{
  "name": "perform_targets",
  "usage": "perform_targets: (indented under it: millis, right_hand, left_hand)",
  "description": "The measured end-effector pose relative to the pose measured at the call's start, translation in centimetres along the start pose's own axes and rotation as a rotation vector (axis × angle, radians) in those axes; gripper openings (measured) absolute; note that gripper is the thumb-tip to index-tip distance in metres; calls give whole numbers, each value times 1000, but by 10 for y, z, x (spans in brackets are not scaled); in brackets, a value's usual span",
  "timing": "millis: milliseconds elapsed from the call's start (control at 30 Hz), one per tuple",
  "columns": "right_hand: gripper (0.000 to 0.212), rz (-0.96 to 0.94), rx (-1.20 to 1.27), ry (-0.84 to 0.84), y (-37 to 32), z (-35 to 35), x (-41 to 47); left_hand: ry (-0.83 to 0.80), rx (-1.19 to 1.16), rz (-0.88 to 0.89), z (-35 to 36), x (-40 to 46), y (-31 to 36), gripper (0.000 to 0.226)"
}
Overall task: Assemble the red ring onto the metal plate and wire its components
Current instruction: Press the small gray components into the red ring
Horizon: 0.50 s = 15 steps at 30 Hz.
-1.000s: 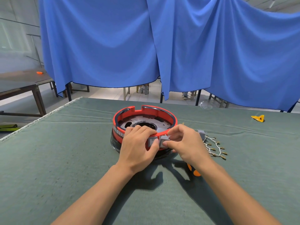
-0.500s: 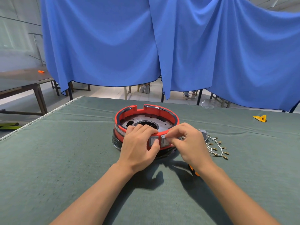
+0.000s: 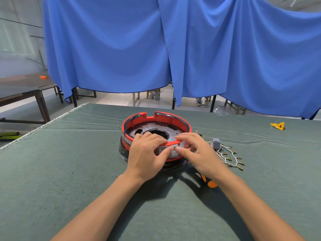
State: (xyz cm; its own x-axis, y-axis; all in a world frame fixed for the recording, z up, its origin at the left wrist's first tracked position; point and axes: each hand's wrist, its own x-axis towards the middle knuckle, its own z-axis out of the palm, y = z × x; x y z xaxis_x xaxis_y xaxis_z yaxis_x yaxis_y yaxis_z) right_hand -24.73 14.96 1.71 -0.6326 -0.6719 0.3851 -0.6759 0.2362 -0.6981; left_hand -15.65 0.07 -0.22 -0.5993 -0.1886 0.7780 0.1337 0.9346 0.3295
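Note:
The red ring (image 3: 173,119) sits on the round metal plate (image 3: 151,129) in the middle of the green table. My left hand (image 3: 145,153) grips the ring's near wall, fingers curled over the rim and thumb on a grey switch (image 3: 162,150) in its front. My right hand (image 3: 196,152) pinches a second grey switch (image 3: 174,153) set beside the first, fingers over the rim. A white wire harness (image 3: 229,157) with brass terminals and a grey block (image 3: 215,142) lies just right of the ring.
An orange-handled tool (image 3: 210,182) lies under my right wrist. A yellow piece (image 3: 278,126) rests at the far right of the table (image 3: 69,171). A clear lens-like object (image 3: 221,112) sits near the far edge. Blue curtains hang behind; another table stands at left.
My right hand has shifted a little to the right along the ring's front, fingers spreading over the rim. My left hand keeps its grip.

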Motion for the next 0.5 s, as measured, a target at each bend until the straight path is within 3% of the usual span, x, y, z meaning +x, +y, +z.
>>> perform_targets:
  millis: [200, 333, 500]
  right_hand:
    - [22, -15, -12, -38, 2, -4, 8]
    - [11, -9, -27, 26, 3, 2, 10]
    - [11, -20, -14, 51, 5, 7, 8]
  left_hand:
    - [10, -32, -36, -2, 2, 2, 25]
    - [13, -71, -62, -3, 3, 2, 23]
    - [-58, -65, -53, -5, 3, -1, 26]
